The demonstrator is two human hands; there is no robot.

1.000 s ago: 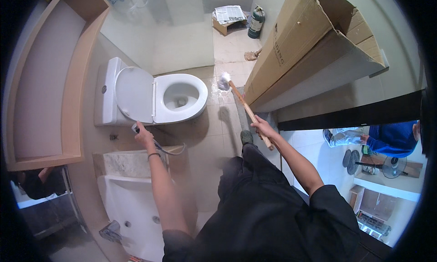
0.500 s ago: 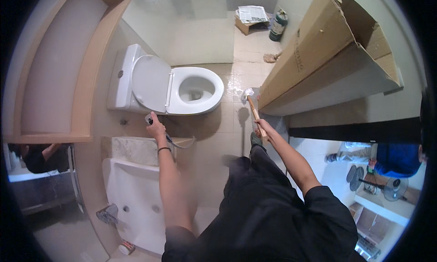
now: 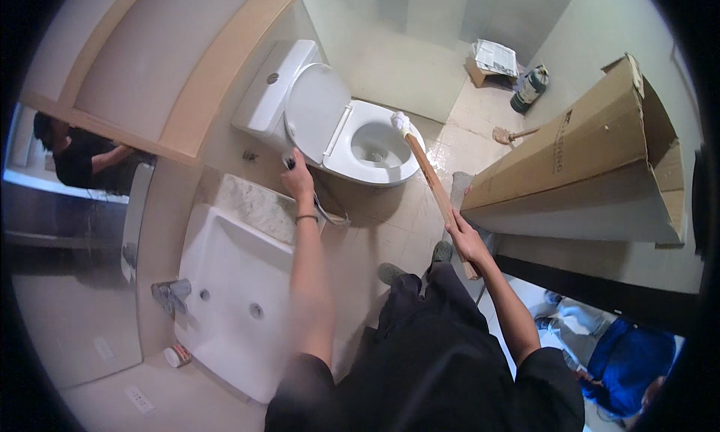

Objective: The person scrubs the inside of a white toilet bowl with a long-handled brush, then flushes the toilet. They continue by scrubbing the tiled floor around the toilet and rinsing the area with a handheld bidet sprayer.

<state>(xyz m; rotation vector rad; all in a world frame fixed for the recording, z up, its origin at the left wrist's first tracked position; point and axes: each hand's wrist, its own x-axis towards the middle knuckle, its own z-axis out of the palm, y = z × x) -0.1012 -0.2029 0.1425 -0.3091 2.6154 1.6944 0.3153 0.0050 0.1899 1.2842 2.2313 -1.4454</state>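
My left hand (image 3: 298, 178) is closed around a small hand sprayer (image 3: 289, 163), mostly hidden by the fingers, beside the toilet tank. A thin hose (image 3: 339, 221) curves behind my wrist. In my right hand (image 3: 466, 241) I grip a long wooden stick (image 3: 432, 178) near its lower end. A white wad (image 3: 400, 121), perhaps cloth or bristles, tops the stick and appears over the far rim of the bowl. The white toilet (image 3: 339, 159) has its lid (image 3: 319, 109) raised, and water shows in the bowl.
A tall cardboard box (image 3: 559, 151) leans at the right. Behind it are a dark green cylinder (image 3: 530, 89), a newspaper-topped box (image 3: 493, 60) and a brush (image 3: 510, 135) on wet tiles. A white sink (image 3: 225, 282) stands left. Another person in blue (image 3: 626, 364) is beyond the doorway.
The stick's white end has gone from over the floor beside the box to over the toilet bowl. My left hand still grips the sprayer. The whole view has tilted.
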